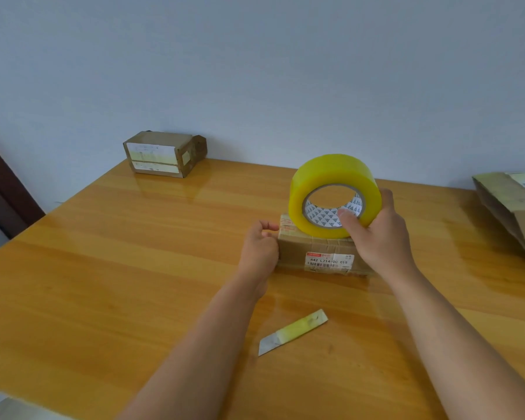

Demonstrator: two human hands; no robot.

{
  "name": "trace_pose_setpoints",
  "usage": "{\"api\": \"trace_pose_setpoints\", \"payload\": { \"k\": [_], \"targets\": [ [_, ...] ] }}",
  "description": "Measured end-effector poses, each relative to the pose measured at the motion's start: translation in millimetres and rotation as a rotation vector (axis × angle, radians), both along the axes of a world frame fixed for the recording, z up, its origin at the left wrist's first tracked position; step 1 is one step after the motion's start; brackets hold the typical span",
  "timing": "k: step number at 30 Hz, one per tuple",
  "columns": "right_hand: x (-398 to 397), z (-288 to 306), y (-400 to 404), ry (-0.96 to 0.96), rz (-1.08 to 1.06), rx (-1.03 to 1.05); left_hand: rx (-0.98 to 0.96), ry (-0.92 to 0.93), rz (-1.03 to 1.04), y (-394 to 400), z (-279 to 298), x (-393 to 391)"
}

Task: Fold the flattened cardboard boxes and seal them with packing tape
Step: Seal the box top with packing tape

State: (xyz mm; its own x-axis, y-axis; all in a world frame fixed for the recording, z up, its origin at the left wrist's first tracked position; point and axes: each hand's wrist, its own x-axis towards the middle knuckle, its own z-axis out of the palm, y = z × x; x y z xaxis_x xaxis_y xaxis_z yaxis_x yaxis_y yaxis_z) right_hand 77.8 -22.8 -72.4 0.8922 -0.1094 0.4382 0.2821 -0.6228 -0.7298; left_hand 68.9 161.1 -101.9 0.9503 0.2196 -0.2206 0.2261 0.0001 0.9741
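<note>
A small folded cardboard box [319, 253] sits closed on the wooden table, right of centre, its long side facing the viewer. That near side carries a white shipping label with a red patch and printed digits. Clear tape seems to run across its top, though the sheen is faint. A fat roll of yellowish packing tape [334, 195] stands on edge on the box's top, its open cardboard core facing the viewer. A second folded box [164, 153], labelled and taped, stands at the far left by the wall. Flattened cardboard [512, 207] lies at the right edge, partly out of view.
</note>
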Motion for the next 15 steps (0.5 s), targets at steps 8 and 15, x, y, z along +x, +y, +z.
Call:
{"api": "trace_pose_setpoints", "payload": {
  "k": [8,15],
  "targets": [
    [-1,-1,-1,0.002,0.004,0.012,0.454,-0.183,0.054,5,-4,-5],
    [0,-3,1,0.006,-0.016,0.032,0.436,-0.37,-0.051,-6,3,-31]
  ]
}}
